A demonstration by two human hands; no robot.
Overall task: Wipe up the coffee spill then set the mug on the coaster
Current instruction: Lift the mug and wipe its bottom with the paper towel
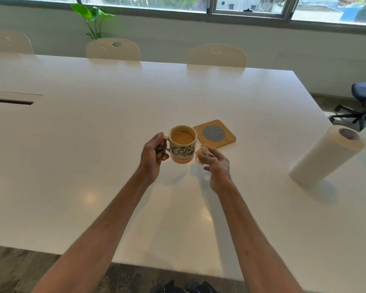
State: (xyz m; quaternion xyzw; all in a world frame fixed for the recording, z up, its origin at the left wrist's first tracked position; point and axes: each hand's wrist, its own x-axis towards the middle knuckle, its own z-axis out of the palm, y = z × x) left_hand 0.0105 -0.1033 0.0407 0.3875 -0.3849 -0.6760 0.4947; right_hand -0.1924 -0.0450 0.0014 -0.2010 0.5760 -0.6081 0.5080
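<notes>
holding mug (183, 144) by handle w/ left hand (153, 155), right hand (217, 163) fingers clenched on crumpled tissue (202, 155), coaster (214, 133) just beside.

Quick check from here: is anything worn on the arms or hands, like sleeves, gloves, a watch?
No. Both forearms are bare up to the frame edge, with no sleeves in view. The left hand and right hand have no gloves, and no watch, rings or bands are visible.
</notes>
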